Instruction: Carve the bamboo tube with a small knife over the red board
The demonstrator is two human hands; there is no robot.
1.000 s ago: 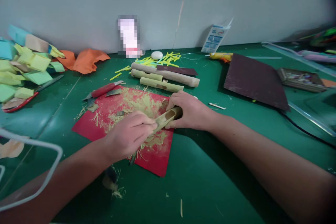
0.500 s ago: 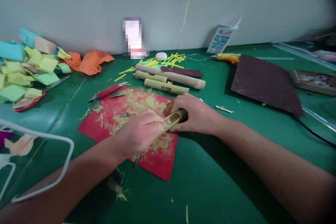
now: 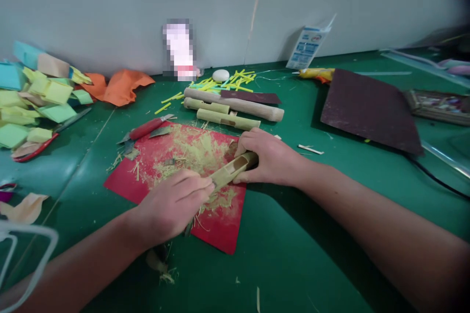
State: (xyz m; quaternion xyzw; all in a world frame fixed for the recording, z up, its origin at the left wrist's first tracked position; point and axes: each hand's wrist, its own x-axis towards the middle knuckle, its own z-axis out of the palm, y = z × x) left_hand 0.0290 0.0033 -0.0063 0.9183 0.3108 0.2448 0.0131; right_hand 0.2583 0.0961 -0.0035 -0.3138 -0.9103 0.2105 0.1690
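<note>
My right hand (image 3: 266, 156) grips the far end of a short bamboo tube (image 3: 224, 175) with an oblong slot cut in its upper side. The tube lies slanted over a red sheet (image 3: 223, 234) strewn with pale bamboo dust and shavings. Closed around the near end of the tube are the fingers of my left hand (image 3: 179, 200). Whether they also pinch something small against it is hidden. Just beyond, a second slotted bamboo tube (image 3: 244, 121) and another bamboo tube (image 3: 205, 106) lie side by side. A red-handled knife (image 3: 147, 128) rests at the sheet's upper left edge.
Folded paper pieces (image 3: 47, 93) and orange paper (image 3: 127, 87) are heaped at left. Behind the tubes lie a thick stick (image 3: 253, 108), yellow strips (image 3: 238, 80) and a white oval object (image 3: 221, 76). Dark sandpaper (image 3: 367, 112) lies right. White wire-like loops (image 3: 51, 249) stand at lower left.
My left hand has slid back toward me and leftward along the tube, from the slot to its near end, uncovering more of it. My right hand keeps its grip. The view has shifted slightly.
</note>
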